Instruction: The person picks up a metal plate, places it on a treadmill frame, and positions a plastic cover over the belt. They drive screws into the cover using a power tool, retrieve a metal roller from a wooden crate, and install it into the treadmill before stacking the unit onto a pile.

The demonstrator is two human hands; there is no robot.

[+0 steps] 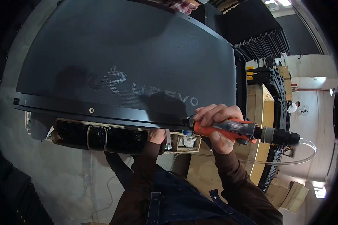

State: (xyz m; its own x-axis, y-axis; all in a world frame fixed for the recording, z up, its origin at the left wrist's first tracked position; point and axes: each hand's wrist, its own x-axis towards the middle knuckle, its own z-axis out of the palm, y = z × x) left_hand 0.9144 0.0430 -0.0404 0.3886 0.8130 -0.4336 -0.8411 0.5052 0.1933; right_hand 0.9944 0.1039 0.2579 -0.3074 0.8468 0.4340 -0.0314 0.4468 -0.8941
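Note:
A wide black treadmill deck (150, 52) with pale "UREVO" lettering lies across the view. Along its near side runs a black side rail (64, 106) with a round hole toward the left. My right hand (222, 114) is wrapped round an orange air screwdriver (234, 128), its nose touching or close to the rail's right part. A clear hose curves from the tool's rear. Below the rail, my left hand (157, 136) reaches in beside the black bins; its fingers are hidden under the edge.
Black-lined bins (69, 135) hold small dark parts under the near edge. A wooden tray (187, 141) with a cloth sits right of them. Wooden crates (259, 108) and stacked black frames (276, 93) stand at right. Another person's checked sleeve (176, 5) shows beyond the deck.

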